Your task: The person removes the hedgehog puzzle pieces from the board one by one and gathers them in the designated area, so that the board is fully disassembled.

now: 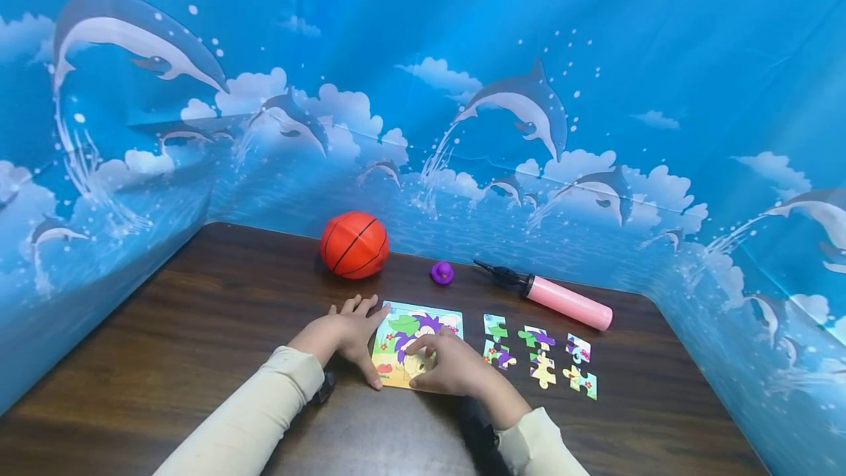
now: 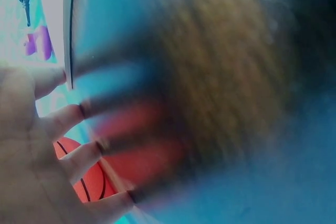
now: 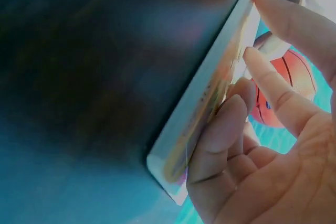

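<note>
A jigsaw puzzle board point(image 1: 423, 319) with a purple-haired cartoon figure lies on the dark wooden table. My left hand point(image 1: 349, 333) rests along the board's left edge, fingers spread and thumb near the lower left corner; in the left wrist view the thumb meets the board's rim point(image 2: 69, 30). Over the lower right part of the board is my right hand point(image 1: 452, 366). Its thumb and index finger are extended and apart, touching the board point(image 3: 176, 153), and its other fingers bend; no piece shows between them. Several loose puzzle pieces point(image 1: 543, 371) lie right of the board.
An orange-red basketball point(image 1: 355, 244) sits behind the board, with a small purple rubber duck point(image 1: 442, 272) to its right. A pink hand pump point(image 1: 570, 303) with a black nozzle lies at the back right. A blue dolphin-print curtain point(image 1: 423, 131) surrounds the table point(image 1: 198, 329).
</note>
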Available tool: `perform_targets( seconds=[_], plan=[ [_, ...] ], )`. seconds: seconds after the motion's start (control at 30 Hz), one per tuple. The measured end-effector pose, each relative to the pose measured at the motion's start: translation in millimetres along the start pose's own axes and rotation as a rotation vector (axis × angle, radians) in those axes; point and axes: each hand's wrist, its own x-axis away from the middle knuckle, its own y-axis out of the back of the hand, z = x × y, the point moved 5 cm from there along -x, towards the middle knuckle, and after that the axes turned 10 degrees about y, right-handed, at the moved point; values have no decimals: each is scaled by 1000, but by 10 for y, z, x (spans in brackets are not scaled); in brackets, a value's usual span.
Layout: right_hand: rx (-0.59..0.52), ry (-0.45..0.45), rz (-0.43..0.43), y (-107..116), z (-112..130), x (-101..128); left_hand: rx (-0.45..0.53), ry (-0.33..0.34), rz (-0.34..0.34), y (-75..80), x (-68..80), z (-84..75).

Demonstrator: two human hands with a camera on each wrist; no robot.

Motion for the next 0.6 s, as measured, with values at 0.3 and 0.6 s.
perform_targets(
  seconds=[0.3,0.6],
  plan=[
    [-69,-4,-24,-9,-7,-14,-14,8,22,21,14,-15],
    [-281,-40,-126,39,-84,17,-7,16,15,12,-12,-2]
  ],
)
